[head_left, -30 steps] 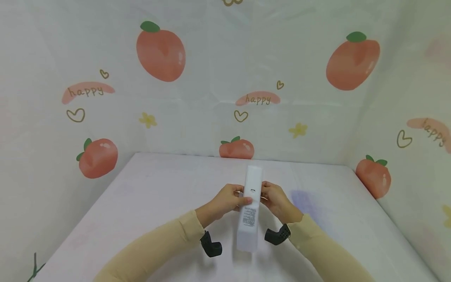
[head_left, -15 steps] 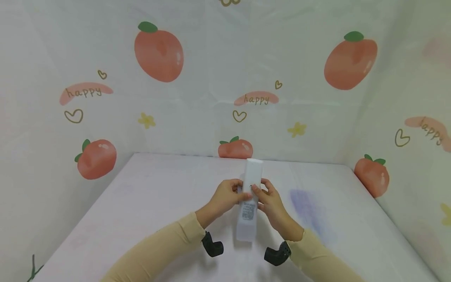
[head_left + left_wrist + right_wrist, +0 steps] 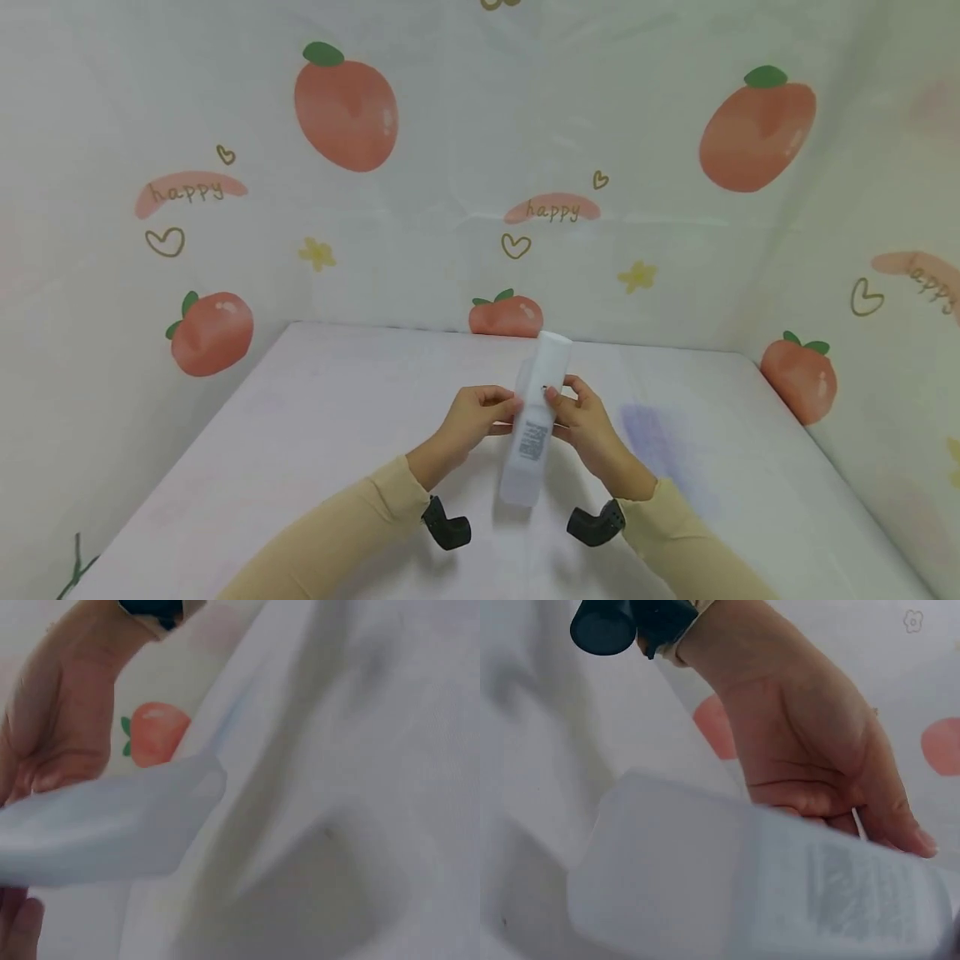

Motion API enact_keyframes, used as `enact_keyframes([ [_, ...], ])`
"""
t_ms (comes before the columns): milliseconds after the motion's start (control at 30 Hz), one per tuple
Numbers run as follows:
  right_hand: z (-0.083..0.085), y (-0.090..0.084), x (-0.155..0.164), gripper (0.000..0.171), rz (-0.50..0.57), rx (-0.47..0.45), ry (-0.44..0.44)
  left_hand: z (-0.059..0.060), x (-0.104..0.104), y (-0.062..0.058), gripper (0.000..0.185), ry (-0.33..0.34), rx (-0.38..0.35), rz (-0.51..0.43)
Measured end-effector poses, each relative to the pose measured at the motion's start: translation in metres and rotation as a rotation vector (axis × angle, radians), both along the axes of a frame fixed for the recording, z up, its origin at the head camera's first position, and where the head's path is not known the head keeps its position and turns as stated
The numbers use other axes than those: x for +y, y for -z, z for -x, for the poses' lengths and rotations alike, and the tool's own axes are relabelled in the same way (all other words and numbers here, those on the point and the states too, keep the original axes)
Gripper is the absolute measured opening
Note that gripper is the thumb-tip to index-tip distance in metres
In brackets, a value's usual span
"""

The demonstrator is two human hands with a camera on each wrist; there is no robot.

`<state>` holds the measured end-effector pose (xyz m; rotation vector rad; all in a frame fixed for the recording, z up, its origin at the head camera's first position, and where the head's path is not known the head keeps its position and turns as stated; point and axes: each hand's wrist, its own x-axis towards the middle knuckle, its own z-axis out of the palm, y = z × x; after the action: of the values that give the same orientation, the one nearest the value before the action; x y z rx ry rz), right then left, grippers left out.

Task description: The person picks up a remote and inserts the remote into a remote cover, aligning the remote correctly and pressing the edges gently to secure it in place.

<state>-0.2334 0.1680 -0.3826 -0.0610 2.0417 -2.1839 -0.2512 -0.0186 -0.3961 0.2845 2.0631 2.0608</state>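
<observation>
A long white device (image 3: 534, 433) with a frosted, translucent lower end is held above the table, its top leaning right. A small port and a printed grey label mark the face toward me. My left hand (image 3: 468, 425) pinches its left edge, the thumb by that side. From the right, my right hand (image 3: 592, 429) grips it with the thumb on the face near the port. In the left wrist view the device (image 3: 112, 825) hides part of my right hand (image 3: 67, 705). My left hand (image 3: 810, 727) shows behind the device (image 3: 675, 862) in the right wrist view; its fingertips are mostly hidden.
A white cloth-covered table (image 3: 360, 392) lies below, with a faint purple patch (image 3: 652, 433) right of the hands. White curtains (image 3: 450, 125) with printed peaches enclose the back and sides. Black wrist cameras (image 3: 446, 525) sit below both hands.
My right hand has brought its thumb onto the device's face. My left thumb has slid from the face to the left edge. The device's top now leans further right.
</observation>
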Motion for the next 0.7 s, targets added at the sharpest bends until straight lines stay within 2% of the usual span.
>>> enact_keyframes([
  [133, -0.002, -0.001, -0.006, 0.035, -0.063, 0.021, -0.003, -0.001, 0.004, 0.0, 0.013, -0.07, -0.07, -0.059],
  [233, -0.004, 0.0, -0.011, 0.032, -0.112, 0.038, -0.004, 0.002, 0.004, 0.0, 0.01, -0.092, -0.147, -0.086],
  [433, -0.013, 0.0, -0.017, 0.028, -0.161, 0.063, -0.051, 0.012, 0.0, -0.004, 0.009, -0.098, -0.242, -0.03],
  [567, -0.016, 0.0, -0.018, 0.032, -0.182, 0.084, -0.086, 0.018, 0.002, -0.004, 0.013, -0.119, -0.273, 0.023],
  [700, -0.013, 0.001, -0.016, 0.029, -0.201, 0.071, -0.039, 0.016, 0.005, 0.0, 0.014, -0.115, -0.245, 0.039],
])
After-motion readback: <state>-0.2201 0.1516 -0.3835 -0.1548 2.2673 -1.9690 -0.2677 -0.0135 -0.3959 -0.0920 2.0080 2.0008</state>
